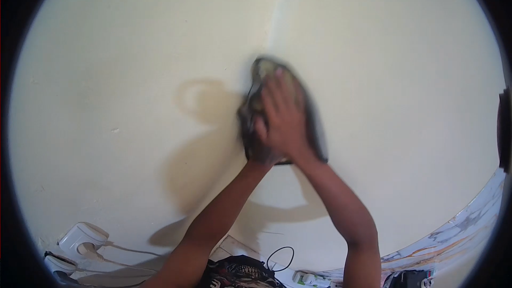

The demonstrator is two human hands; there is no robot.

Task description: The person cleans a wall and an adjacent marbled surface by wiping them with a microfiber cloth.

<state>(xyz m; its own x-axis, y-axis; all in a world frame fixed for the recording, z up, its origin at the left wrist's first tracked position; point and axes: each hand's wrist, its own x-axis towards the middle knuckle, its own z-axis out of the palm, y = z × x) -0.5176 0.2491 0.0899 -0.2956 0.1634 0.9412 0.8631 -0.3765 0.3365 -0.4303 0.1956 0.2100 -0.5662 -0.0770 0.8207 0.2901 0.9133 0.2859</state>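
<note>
A dark item with pale greenish patches [312, 122], blurred by motion, is held up in front of the cream wall; I cannot make out what it is. Its top is rounded, and its lower right edge slants down to a corner. My right hand [284, 120] lies flat on its near face, fingers stretched upward and slightly apart, thumb to the left. Low on the item's left side is my left hand [262, 153], smeared and partly covered, so its fingers do not show clearly.
Shadows of the arms and item fall on the wall [128, 74]. A white socket with a plug [84, 238] and cables are at lower left. Dark patterned fabric [242, 272] and a thin black loop are at bottom centre. Marble-patterned trim [453, 240] runs along the lower right.
</note>
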